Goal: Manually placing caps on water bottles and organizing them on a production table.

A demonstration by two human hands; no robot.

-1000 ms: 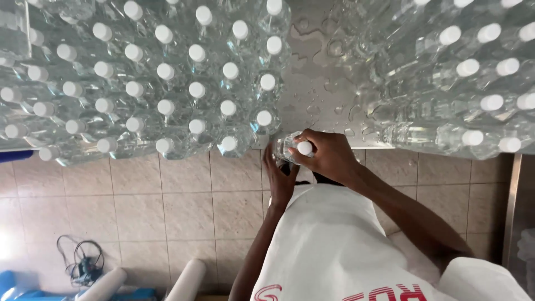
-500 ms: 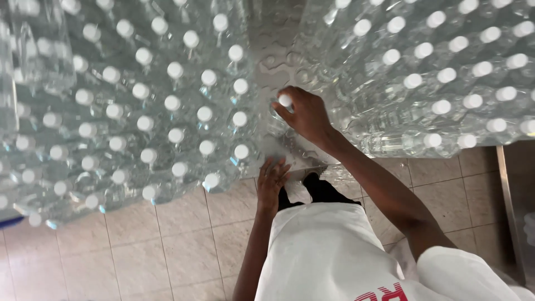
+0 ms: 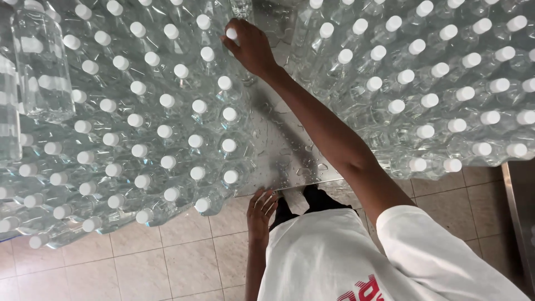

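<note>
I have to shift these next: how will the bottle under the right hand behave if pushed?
The bottle under the right hand looks tall and narrow, so probably tippy. The wet metal table suggests it slides easily. Packed neighbours would likely prop it.

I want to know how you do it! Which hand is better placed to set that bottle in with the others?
The right hand, probably. It is stretched far over the metal table and grips the white-capped bottle beside the left bottle group. The left hand only rests at the table's near edge.

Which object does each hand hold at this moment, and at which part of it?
The right hand grips a clear plastic bottle around its white cap. The left hand holds nothing; its fingers rest at the wet metal table's edge.
</note>
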